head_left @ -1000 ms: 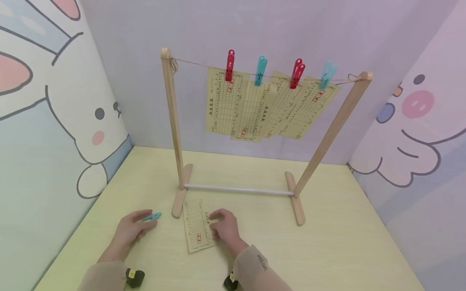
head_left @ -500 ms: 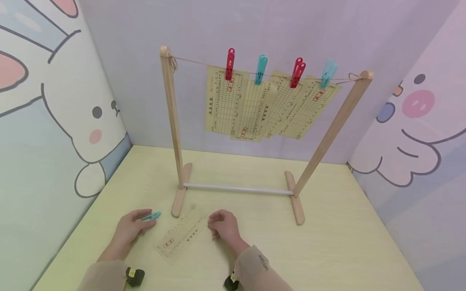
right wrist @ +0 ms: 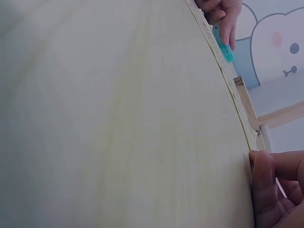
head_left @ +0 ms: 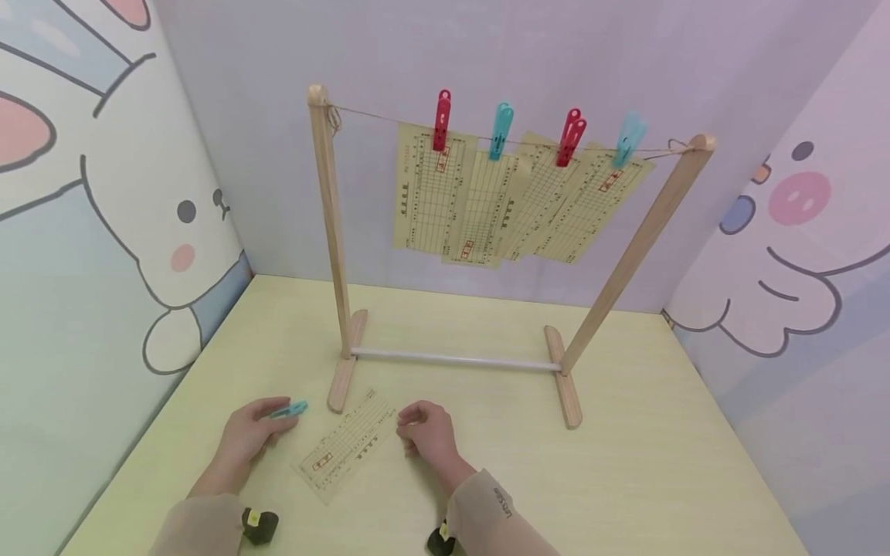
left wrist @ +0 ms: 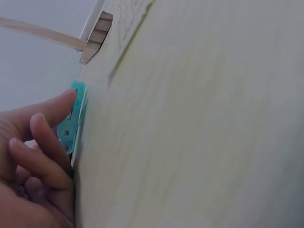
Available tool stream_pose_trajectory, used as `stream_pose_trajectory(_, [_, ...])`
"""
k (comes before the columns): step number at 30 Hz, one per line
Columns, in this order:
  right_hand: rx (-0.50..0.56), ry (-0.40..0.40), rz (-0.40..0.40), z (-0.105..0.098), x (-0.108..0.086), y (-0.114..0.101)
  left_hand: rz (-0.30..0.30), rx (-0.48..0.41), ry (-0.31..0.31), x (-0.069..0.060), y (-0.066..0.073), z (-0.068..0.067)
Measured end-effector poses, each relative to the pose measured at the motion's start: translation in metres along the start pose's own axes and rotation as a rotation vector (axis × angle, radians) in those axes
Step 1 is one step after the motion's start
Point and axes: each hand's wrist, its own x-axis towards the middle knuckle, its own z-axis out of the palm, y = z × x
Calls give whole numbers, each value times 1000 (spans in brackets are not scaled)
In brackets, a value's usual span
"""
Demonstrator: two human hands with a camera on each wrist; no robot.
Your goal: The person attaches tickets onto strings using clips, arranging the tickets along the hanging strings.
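In the head view, my left hand [head_left: 245, 434] rests low over the table at the left and holds a teal clothespin [head_left: 297, 408] between thumb and fingers. The left wrist view shows that clothespin [left wrist: 67, 131] close to the tabletop. A yellowish printed paper form [head_left: 348, 446] lies slanted on the table between my hands. At its upper right corner is my right hand [head_left: 433, 436]; in the right wrist view its thumb and finger meet and pinch the end of the form [right wrist: 227, 76]. The fingers partly hide that corner.
A wooden rack [head_left: 622, 270] stands behind the hands, with a string between its posts. Several similar forms [head_left: 431, 201] hang there, overlapping, under red clothespins [head_left: 442, 122] and teal clothespins [head_left: 501, 131]. A white crossbar [head_left: 455, 359] joins the rack's feet.
The form on the table has turned from nearly upright to slanted, its lower end swinging left toward my left hand. Both hands have stayed almost in place.
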Motion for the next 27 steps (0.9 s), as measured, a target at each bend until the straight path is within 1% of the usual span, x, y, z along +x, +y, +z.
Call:
stream_pose_trajectory(9, [6,0,-2,1,3,-4,-6,-18,-7,3,-1,-2])
stream_pose_trajectory(14, [-14,46,-7,4,6,-9,-1,-22,-9,4,-2,-2])
stream_pose_trajectory(18, [-116,78,-14,9,6,-13,1,-29,-8,3,-1,-3])
stream_pose_trajectory(20, [-215,89,-24,12,7,-15,3,-34,-6,2,0,-3])
stream_pose_trajectory(23, [-345,93,-28,13,8,-17,16,-17,-3,1,0,-5])
stream_pose_trajectory(25, [-401,90,-18,14,9,-17,24,-3,-6,0,0,-5])
stream_pose_trajectory(27, [-409,79,-6,14,8,-17,25,9,-7,0,-1,-5])
